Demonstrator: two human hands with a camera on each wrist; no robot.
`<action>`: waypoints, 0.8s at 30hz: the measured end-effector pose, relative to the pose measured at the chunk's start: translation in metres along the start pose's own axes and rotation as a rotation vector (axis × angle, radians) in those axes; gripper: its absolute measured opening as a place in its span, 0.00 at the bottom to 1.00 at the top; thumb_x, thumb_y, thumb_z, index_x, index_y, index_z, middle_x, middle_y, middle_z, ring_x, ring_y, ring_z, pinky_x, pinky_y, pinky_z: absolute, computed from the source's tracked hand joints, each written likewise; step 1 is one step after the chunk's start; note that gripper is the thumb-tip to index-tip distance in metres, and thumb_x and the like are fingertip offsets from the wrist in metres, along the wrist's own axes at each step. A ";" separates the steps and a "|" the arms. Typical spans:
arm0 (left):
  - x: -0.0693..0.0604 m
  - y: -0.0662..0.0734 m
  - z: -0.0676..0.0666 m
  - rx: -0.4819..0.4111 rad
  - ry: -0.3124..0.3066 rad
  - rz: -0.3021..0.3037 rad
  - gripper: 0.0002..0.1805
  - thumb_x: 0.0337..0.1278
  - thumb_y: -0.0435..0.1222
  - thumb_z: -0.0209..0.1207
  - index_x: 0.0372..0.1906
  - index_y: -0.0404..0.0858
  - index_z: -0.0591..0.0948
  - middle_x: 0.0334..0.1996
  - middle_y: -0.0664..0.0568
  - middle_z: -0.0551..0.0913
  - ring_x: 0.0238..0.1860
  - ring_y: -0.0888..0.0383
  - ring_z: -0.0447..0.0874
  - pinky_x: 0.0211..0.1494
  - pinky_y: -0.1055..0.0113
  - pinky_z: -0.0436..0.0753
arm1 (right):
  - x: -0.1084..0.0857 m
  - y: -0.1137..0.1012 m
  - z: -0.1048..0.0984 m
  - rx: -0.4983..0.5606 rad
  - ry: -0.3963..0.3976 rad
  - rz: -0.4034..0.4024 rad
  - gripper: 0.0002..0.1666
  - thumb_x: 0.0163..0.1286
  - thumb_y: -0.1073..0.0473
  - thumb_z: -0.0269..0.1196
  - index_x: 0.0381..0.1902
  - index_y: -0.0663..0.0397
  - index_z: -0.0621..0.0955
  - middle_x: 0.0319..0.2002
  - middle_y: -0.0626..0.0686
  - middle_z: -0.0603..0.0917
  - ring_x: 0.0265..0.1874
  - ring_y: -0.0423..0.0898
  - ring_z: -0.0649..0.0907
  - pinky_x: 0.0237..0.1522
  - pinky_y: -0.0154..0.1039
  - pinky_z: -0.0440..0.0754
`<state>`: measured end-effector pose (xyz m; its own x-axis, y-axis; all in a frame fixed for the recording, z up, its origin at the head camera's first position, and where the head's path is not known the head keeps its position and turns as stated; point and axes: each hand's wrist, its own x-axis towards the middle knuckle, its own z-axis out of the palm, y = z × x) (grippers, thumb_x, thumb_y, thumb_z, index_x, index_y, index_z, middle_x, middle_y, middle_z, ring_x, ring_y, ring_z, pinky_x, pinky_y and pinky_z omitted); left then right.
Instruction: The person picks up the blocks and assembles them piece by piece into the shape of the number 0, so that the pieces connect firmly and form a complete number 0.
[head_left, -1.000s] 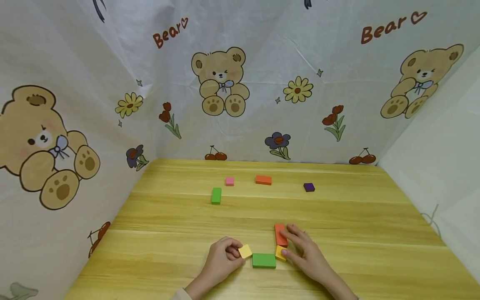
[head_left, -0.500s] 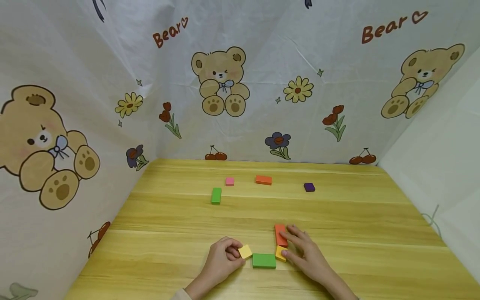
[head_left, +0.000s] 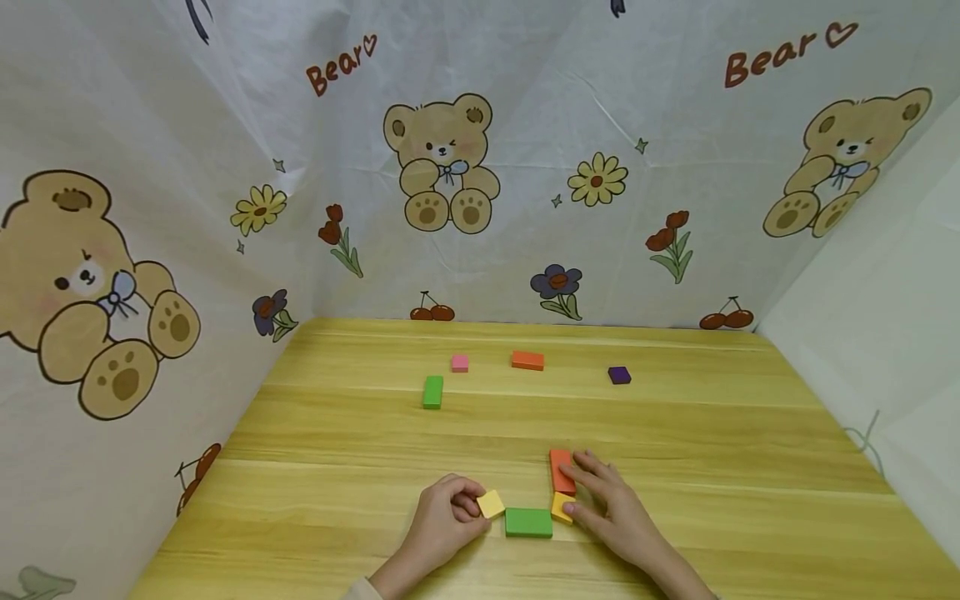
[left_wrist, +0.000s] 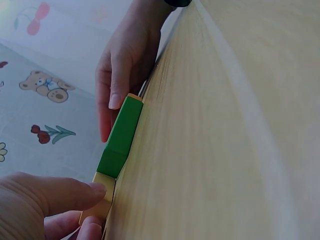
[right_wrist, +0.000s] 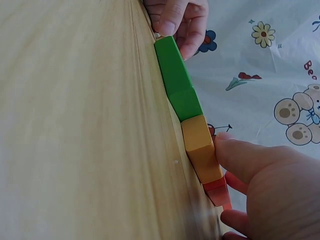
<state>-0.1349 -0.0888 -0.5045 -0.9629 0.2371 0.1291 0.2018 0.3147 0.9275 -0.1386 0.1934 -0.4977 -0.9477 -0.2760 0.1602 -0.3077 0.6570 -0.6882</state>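
Note:
The left hand (head_left: 442, 518) pinches a pale yellow block (head_left: 491, 504) between thumb and fingers; its corner meets the left end of a green block (head_left: 528, 522) lying flat. At that green block's right end sits an orange-yellow block (head_left: 562, 507), turned at an angle, with a red block (head_left: 562, 471) touching it on the far side. The right hand (head_left: 618, 512) has its thumb on the orange-yellow block and its index finger on the red one. In the right wrist view the green block (right_wrist: 177, 77), orange block (right_wrist: 201, 148) and red block (right_wrist: 216, 191) form a touching row.
Farther back on the wooden table (head_left: 337, 475) lie a second green block (head_left: 432, 392), a pink block (head_left: 460, 363), an orange-red block (head_left: 528, 360) and a dark purple block (head_left: 618, 375). A bear-printed sheet (head_left: 525, 100) stands behind the table and along its left side.

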 end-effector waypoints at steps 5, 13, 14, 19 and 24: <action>0.000 0.001 -0.001 -0.009 -0.008 0.005 0.18 0.40 0.29 0.74 0.40 0.33 0.83 0.31 0.52 0.80 0.29 0.68 0.79 0.33 0.76 0.84 | -0.001 0.001 0.001 -0.006 0.020 -0.015 0.30 0.64 0.46 0.66 0.64 0.45 0.78 0.69 0.58 0.71 0.73 0.62 0.62 0.75 0.27 0.39; -0.001 0.000 -0.005 -0.028 -0.050 -0.009 0.21 0.40 0.28 0.74 0.44 0.32 0.82 0.34 0.50 0.80 0.30 0.67 0.79 0.34 0.76 0.84 | -0.001 0.001 0.001 -0.004 0.007 -0.014 0.31 0.65 0.46 0.66 0.64 0.45 0.77 0.69 0.59 0.70 0.73 0.63 0.61 0.70 0.64 0.50; 0.000 0.000 -0.006 -0.038 -0.061 -0.016 0.22 0.40 0.28 0.74 0.45 0.32 0.81 0.35 0.49 0.80 0.31 0.67 0.79 0.34 0.76 0.84 | -0.001 0.001 0.001 -0.001 0.006 -0.014 0.31 0.65 0.46 0.66 0.65 0.45 0.77 0.69 0.59 0.70 0.73 0.63 0.60 0.69 0.65 0.50; 0.004 0.003 -0.016 -0.109 -0.148 -0.069 0.29 0.39 0.27 0.74 0.52 0.28 0.78 0.42 0.43 0.77 0.34 0.63 0.81 0.38 0.75 0.85 | -0.002 0.002 0.001 -0.010 0.018 -0.031 0.30 0.65 0.47 0.66 0.65 0.45 0.77 0.69 0.60 0.70 0.73 0.64 0.61 0.71 0.62 0.50; 0.011 0.009 -0.034 -0.056 -0.233 -0.094 0.35 0.41 0.30 0.74 0.59 0.29 0.75 0.47 0.40 0.76 0.38 0.59 0.79 0.39 0.74 0.83 | -0.002 0.004 0.002 -0.025 0.032 -0.054 0.30 0.65 0.47 0.66 0.64 0.45 0.77 0.69 0.59 0.71 0.72 0.64 0.62 0.74 0.59 0.50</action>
<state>-0.1493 -0.1145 -0.4834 -0.9084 0.4164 -0.0366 0.0971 0.2953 0.9504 -0.1381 0.1950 -0.5019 -0.9317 -0.2893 0.2194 -0.3601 0.6595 -0.6598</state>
